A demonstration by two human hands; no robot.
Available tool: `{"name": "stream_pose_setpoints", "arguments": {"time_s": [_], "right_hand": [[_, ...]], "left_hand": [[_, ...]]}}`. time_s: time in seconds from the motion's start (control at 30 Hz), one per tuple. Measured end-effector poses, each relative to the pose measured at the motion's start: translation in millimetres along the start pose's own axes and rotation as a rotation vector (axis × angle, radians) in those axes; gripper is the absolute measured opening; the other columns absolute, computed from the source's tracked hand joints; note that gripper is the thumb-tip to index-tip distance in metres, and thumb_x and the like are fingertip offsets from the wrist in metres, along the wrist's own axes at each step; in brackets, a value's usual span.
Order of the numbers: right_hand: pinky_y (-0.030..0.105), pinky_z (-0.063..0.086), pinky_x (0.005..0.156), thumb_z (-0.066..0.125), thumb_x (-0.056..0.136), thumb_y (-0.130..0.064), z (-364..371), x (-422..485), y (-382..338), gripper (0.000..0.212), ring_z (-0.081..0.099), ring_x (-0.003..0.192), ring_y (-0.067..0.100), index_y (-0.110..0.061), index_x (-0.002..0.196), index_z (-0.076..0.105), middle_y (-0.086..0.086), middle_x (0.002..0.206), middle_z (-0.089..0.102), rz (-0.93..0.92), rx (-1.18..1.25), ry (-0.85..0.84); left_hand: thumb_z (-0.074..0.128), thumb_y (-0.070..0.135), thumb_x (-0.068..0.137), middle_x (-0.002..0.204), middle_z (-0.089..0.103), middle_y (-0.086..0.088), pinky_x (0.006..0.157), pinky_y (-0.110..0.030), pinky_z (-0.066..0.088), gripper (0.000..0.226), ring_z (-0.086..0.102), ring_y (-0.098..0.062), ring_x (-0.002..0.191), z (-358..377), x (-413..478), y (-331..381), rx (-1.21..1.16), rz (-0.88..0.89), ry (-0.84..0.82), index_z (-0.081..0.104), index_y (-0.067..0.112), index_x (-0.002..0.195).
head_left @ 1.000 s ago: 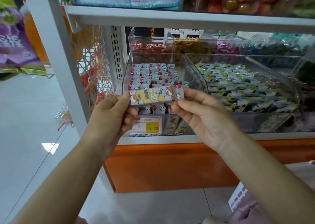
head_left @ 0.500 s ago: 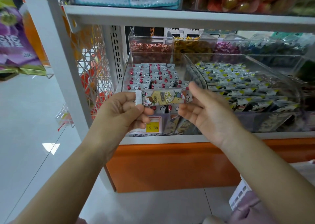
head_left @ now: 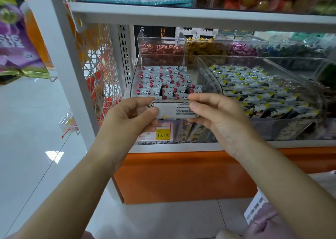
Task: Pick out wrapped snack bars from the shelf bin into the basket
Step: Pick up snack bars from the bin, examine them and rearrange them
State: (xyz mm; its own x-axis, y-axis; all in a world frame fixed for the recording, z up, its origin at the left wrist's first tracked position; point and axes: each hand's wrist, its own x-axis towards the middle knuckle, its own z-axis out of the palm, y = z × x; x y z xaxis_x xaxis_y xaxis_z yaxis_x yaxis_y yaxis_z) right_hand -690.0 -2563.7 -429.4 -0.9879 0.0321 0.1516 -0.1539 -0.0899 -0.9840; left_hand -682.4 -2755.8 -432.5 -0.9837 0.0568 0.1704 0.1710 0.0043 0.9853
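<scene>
The snack bar [head_left: 173, 110] has been turned printed-back up; the left hand [head_left: 127, 122] and right hand [head_left: 218, 118] pinch its ends before the clear bin [head_left: 134, 78], which holds red-marked bars.

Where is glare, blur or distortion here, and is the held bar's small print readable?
Head view: glare patch on the floor at left; the shelf post leans from wide-angle distortion; the print on the snack bar is too blurred to read, though the price tag shows 15.80.
</scene>
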Motion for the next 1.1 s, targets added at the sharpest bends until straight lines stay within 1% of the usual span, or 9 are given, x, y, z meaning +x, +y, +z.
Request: {"name": "stream_pose_setpoints", "arguments": {"time_s": [0.17, 0.27, 0.4, 0.53, 0.73, 0.8, 0.93, 1.0, 1.1], "right_hand": [[0.03, 0.057, 0.064, 0.067, 0.081, -0.006, 0, 0, -3, 0.01, 0.068, 0.081, 0.021, -0.014, 0.077, 0.072, 0.006, 0.088, 0.071, -0.003, -0.008, 0.039], [0.04, 0.056, 0.072, 0.068, 0.081, -0.013, -1, -1, -2, 0.021, 0.066, 0.078, 0.019, -0.023, 0.062, 0.069, -0.004, 0.072, 0.069, -0.066, -0.167, 0.102], [0.014, 0.046, 0.057, 0.069, 0.082, -0.016, 2, -6, -3, 0.019, 0.06, 0.062, -0.002, -0.025, 0.066, 0.067, -0.014, 0.062, 0.065, -0.232, -0.31, 0.089], [0.01, 0.043, 0.055, 0.069, 0.082, -0.015, 4, -7, -2, 0.014, 0.059, 0.061, -0.004, -0.023, 0.069, 0.068, -0.015, 0.062, 0.065, -0.263, -0.307, 0.035], [0.013, 0.047, 0.058, 0.068, 0.083, -0.016, 9, -7, -1, 0.009, 0.064, 0.069, 0.0, -0.022, 0.076, 0.071, -0.013, 0.069, 0.069, -0.282, -0.287, 0.009], [0.016, 0.051, 0.065, 0.067, 0.082, -0.022, 8, -7, -1, 0.009, 0.066, 0.079, 0.002, -0.023, 0.09, 0.072, -0.012, 0.081, 0.072, -0.27, -0.251, -0.031], [0.032, 0.052, 0.091, 0.069, 0.08, -0.02, 7, -8, 0, 0.047, 0.061, 0.11, 0.008, -0.025, 0.125, 0.057, -0.005, 0.123, 0.063, -0.267, -0.332, -0.193], [0.031, 0.055, 0.083, 0.068, 0.082, -0.017, 9, -7, 0, 0.043, 0.064, 0.102, 0.007, -0.026, 0.122, 0.059, -0.004, 0.116, 0.066, -0.295, -0.363, -0.192], [0.024, 0.057, 0.06, 0.066, 0.082, -0.02, 7, -4, 0, 0.027, 0.069, 0.07, 0.01, -0.022, 0.108, 0.064, -0.005, 0.085, 0.07, -0.261, -0.241, -0.05]], "left_hand": [[0.067, 0.017, 0.078, 0.089, 0.066, -0.02, 0.072, -0.032, 0.058, 0.022, 0.069, -0.026, 0.08, 2, -4, 6, 0.15, 0.101, -0.006, 0.064, 0.018, 0.101], [0.067, 0.01, 0.081, 0.085, 0.065, -0.016, 0.067, -0.035, 0.057, 0.016, 0.065, -0.028, 0.078, 7, -7, 7, 0.22, 0.15, -0.041, 0.062, 0.02, 0.093], [0.066, 0.019, 0.082, 0.08, 0.064, -0.012, 0.05, -0.022, 0.053, 0.01, 0.061, -0.015, 0.06, 10, -8, 4, 0.221, 0.128, -0.016, 0.06, 0.011, 0.085], [0.066, 0.023, 0.082, 0.073, 0.061, -0.017, 0.049, -0.024, 0.053, 0.021, 0.062, -0.016, 0.059, 6, -4, 2, 0.204, 0.088, 0.033, 0.058, 0.005, 0.076], [0.065, 0.024, 0.084, 0.078, 0.059, -0.027, 0.046, -0.024, 0.052, 0.033, 0.063, -0.021, 0.057, 2, -2, 2, 0.169, 0.073, 0.086, 0.053, -0.006, 0.078], [0.062, 0.025, 0.086, 0.079, 0.062, -0.025, 0.046, -0.023, 0.052, 0.034, 0.063, -0.02, 0.055, 2, -2, 1, 0.148, 0.03, 0.095, 0.053, -0.008, 0.081], [0.059, 0.029, 0.088, 0.075, 0.065, -0.019, 0.043, -0.022, 0.051, 0.038, 0.06, -0.016, 0.051, -1, 1, 1, 0.015, -0.11, 0.164, 0.055, -0.009, 0.092], [0.057, 0.035, 0.088, 0.072, 0.061, -0.017, 0.044, -0.021, 0.049, 0.044, 0.057, -0.017, 0.054, -1, 3, 2, 0.016, -0.108, 0.148, 0.056, -0.009, 0.092], [0.054, 0.045, 0.082, 0.062, 0.06, -0.001, 0.048, -0.021, 0.049, 0.048, 0.055, -0.009, 0.052, 1, 2, 4, 0.14, -0.001, 0.063, 0.062, -0.001, 0.088]]}}
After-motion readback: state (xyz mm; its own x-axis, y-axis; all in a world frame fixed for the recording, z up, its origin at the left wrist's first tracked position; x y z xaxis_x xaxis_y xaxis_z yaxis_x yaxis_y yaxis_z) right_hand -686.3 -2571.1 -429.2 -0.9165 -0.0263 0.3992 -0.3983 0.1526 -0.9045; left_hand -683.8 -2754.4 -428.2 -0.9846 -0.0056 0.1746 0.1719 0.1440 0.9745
